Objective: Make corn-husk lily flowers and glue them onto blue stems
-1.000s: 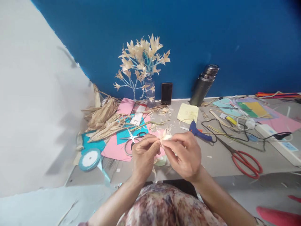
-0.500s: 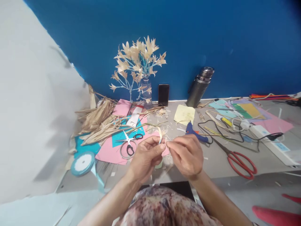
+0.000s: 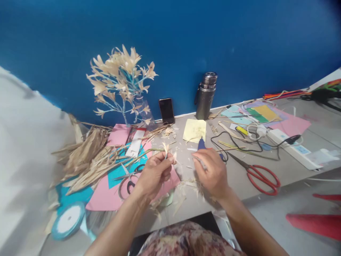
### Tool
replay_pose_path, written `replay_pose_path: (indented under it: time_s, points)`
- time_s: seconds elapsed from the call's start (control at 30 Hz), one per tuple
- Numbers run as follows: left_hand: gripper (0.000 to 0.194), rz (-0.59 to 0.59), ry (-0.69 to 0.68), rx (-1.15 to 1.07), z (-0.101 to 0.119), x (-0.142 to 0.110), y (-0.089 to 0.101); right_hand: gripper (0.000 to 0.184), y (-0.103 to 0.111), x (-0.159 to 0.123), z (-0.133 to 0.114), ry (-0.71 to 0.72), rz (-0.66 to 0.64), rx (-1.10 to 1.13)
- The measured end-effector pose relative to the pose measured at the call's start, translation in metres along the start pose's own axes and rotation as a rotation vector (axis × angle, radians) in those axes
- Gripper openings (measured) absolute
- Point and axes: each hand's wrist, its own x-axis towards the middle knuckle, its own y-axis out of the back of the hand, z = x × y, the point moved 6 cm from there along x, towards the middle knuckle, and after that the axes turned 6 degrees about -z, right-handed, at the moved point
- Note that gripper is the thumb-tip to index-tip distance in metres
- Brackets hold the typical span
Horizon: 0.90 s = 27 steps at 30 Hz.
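Roll [image 3: 69, 218]: stood out as round and flat, wound in glossy blue ribbon; its loose tail could have snagged on the left forearm.
Husks [image 3: 89, 153]: lay heaped on the table [image 3: 237, 181], dry, papery and creased.
Bunch [image 3: 117, 67]: pale, pointed petals on thin blue stems rose from a slim clear vase [image 3: 142, 106]; a knock up high could have tipped it.
Scissors [image 3: 128, 174]: lay spread; a low sweep of the nearby left hand [image 3: 153, 174] could have met a blade.
Flower [image 3: 166, 147]: stood up from that hand's grip, clamped between thumb and fingers, above the pink paper [image 3: 102, 195]; too hard a pinch could have creased the thin petals.
Gun [image 3: 201, 143]: smooth blue plastic; its nozzle, if hot, could have burned straying fingers.
Right hand [image 3: 213, 170]: curled just beside the gun; whether its grip was closed on anything, cannot tell.
Shears [image 3: 262, 177]: dark blades, looped red handles.
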Motion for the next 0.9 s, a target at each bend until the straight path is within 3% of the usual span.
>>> replay_pose_path:
  time_s: [0.07, 0.17, 0.27, 0.37, 0.5, 0.6, 0.67, 0.8, 0.9]
  points:
    - [0.041, 0.006, 0.034, 0.086, 0.006, 0.017, 0.007, 0.016, -0.001, -0.004, 0.040, -0.150, -0.146, -0.182]
    - [0.041, 0.006, 0.082, 0.184, 0.011, 0.049, 0.014, 0.026, -0.009, -0.013, 0.088, -0.325, -0.450, -0.418]
    - [0.040, -0.017, 0.173, 0.253, 0.007, 0.086, 0.014, 0.030, -0.018, -0.015, 0.108, -0.368, -0.623, -0.508]
    - [0.035, -0.042, 0.260, 0.351, 0.001, 0.125, 0.008, 0.032, -0.024, -0.010, 0.114, -0.375, -0.663, -0.527]
    - [0.032, -0.069, 0.345, 0.416, -0.008, 0.171, 0.003, 0.024, -0.031, -0.007, 0.120, -0.367, -0.678, -0.468]
    - [0.036, -0.072, 0.402, 0.446, -0.016, 0.189, 0.007, 0.021, -0.026, -0.007, 0.129, -0.366, -0.627, -0.372]
    - [0.037, -0.074, 0.418, 0.449, -0.021, 0.193, 0.011, 0.023, -0.014, -0.006, 0.137, -0.378, -0.531, -0.282]
    - [0.037, -0.075, 0.358, 0.418, -0.021, 0.191, 0.012, 0.029, 0.030, -0.007, 0.156, -0.482, -0.216, -0.060]
    - [0.037, -0.069, 0.243, 0.373, -0.010, 0.178, 0.003, 0.032, 0.047, -0.013, 0.150, -0.541, -0.152, 0.286]
